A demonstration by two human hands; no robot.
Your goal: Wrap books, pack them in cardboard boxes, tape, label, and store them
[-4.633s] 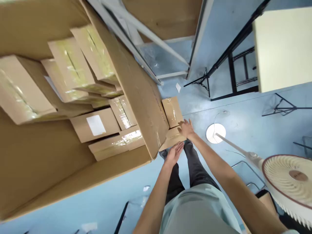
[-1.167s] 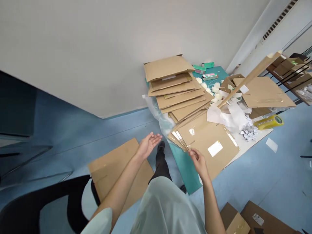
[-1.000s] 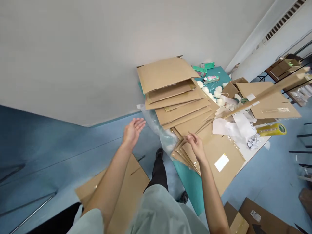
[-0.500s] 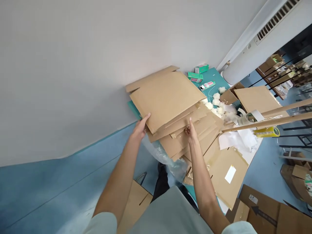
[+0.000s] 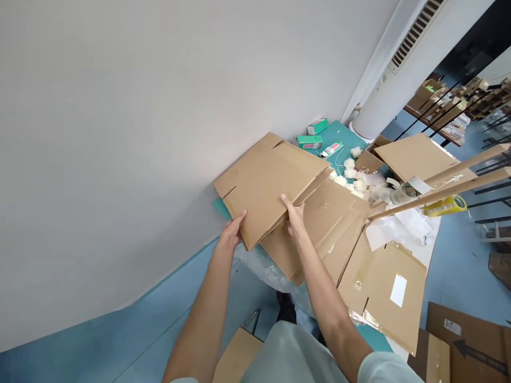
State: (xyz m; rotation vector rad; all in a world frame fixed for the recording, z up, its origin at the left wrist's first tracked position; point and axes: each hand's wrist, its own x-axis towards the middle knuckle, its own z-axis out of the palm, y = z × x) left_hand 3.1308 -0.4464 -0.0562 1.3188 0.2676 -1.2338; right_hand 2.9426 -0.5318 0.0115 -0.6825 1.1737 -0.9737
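A flattened cardboard box [image 5: 271, 181] lies tilted against the wall side, on top of other folded cartons. My left hand [image 5: 232, 232] is closed on its near left corner, thumb on top and fingers hidden beneath. At the near right edge my right hand [image 5: 294, 217] grips it too, thumb lying on the upper face. Below and to the right are more flattened cartons [image 5: 339, 207] with strips of clear tape. Another flat carton [image 5: 379, 287] with a white label [image 5: 398, 290] rests closest to my body.
Small green boxes [image 5: 309, 142] and white fluffy balls [image 5: 349, 173] sit on the teal tabletop [image 5: 343, 133]. Wooden bars [image 5: 443, 194], a tape dispenser [image 5: 405, 192] and a yellow tape roll [image 5: 445, 205] are at right. A grey wall [image 5: 139, 133] stands at left.
My right hand has moved up and left onto the top carton's near edge. The carton's back flap now lies flatter. The view has shifted slightly.
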